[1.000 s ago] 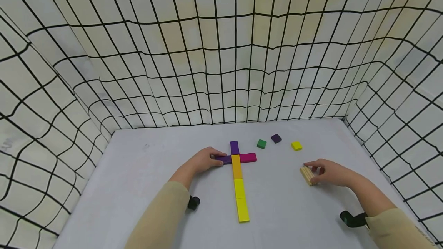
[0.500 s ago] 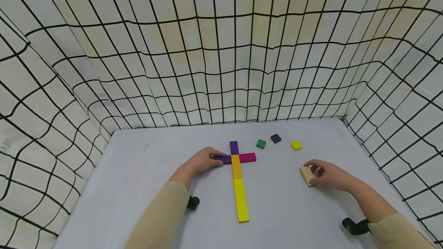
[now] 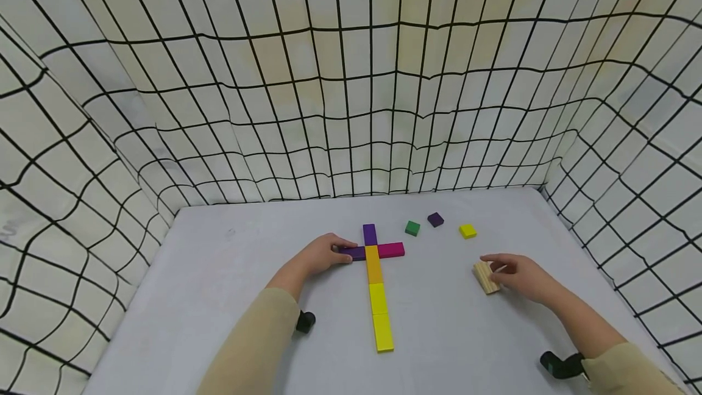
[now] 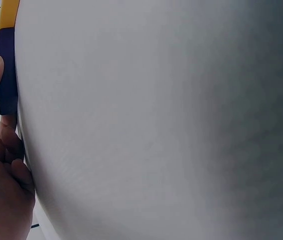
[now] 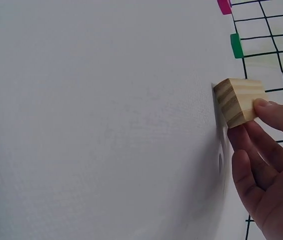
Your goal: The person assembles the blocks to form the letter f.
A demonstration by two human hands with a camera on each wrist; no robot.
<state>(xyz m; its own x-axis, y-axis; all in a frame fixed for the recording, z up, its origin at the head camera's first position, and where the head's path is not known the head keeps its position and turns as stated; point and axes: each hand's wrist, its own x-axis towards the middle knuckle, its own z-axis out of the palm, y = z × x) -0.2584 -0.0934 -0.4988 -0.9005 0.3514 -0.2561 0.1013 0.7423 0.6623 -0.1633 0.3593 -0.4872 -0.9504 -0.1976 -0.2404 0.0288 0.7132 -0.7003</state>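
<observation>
- Thumb and fingers of my left hand (image 3: 320, 253) pinch the dark purple bar (image 3: 356, 253), which lies on the white table (image 3: 219, 297) with its right end against the far part of the orange block (image 3: 374, 265).
- My right hand (image 3: 521, 274) grips the striped wooden block (image 3: 485, 278) between thumb and fingers, over on the right side; I can't tell whether it rests fully on the table.
- Straight beyond the orange block is a purple block (image 3: 370, 234), and a magenta block (image 3: 392, 250) reaches out to its right.
- Two yellow blocks (image 3: 378, 298) continue the line from the orange block towards me.
- Farther off, right of centre, three small pieces lie apart: a green piece (image 3: 412, 228), a blackish-purple piece (image 3: 436, 219) and a yellow piece (image 3: 468, 231).
- Black netting (image 3: 370, 90) rises behind the table's far edge.
</observation>
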